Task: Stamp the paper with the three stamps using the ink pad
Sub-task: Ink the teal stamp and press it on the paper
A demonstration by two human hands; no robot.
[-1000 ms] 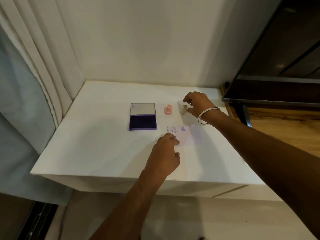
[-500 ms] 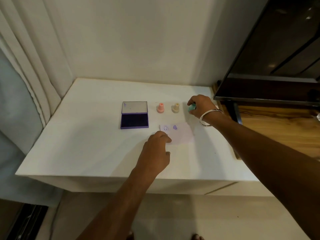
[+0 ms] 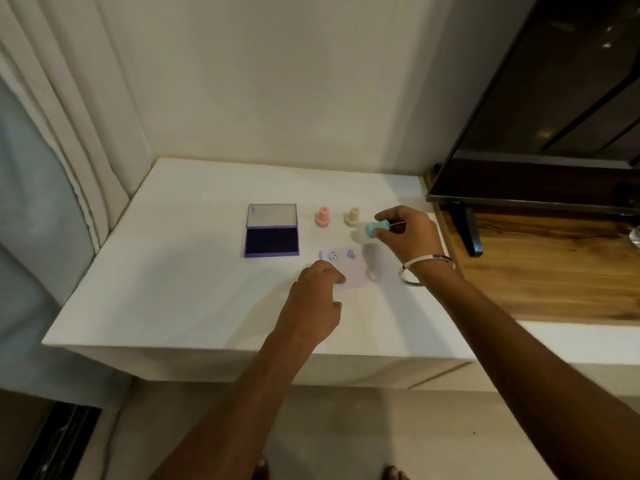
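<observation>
Stamps, I count three: pink (image 3: 322, 217) and yellow (image 3: 353, 216) on table (image 3: 180, 278), teal stamp (image 3: 374, 229) pinched in right hand (image 3: 405, 233). Left hand (image 3: 313, 306), fingers curled holding nothing, presses paper (image 3: 353, 271) bearing two prints. No readable writing.

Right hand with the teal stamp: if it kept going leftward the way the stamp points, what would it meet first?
Probably the yellow stamp, just left of the teal stamp that the right hand holds; the height gap is unclear.

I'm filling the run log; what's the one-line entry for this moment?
right hand: holds teal stamp lifted | left hand: pins paper | paper: two prints | pink stamp, yellow stamp: upright | ink pad: open
</observation>
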